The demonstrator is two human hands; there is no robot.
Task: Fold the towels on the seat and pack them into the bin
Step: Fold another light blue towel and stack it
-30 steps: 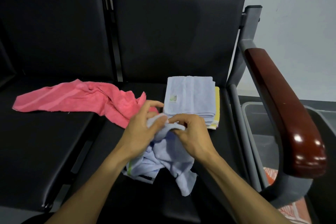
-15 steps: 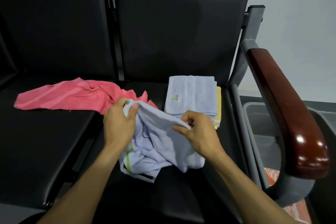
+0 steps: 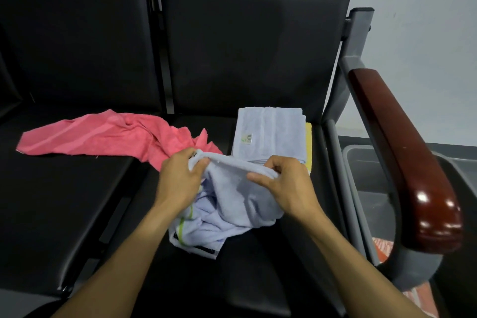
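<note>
Left hand [image 3: 180, 178] and right hand [image 3: 286, 183] each pinch the blue towel [image 3: 232, 204] along its top edge; recommend working outward to corners, tensioning flat before folding

Blue towel [image 3: 232, 196] between both hands

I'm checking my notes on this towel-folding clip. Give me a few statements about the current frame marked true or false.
1. Both hands grip the same light blue towel. True: the left hand and right hand pinch its upper edge.
2. The pink towel is folded neatly. False: it lies spread and crumpled across the seat.
3. A folded blue towel sits on top of a yellow one. True.
4. The grey bin stands on the seat. False: it stands beyond the armrest, beside the seat.
</note>
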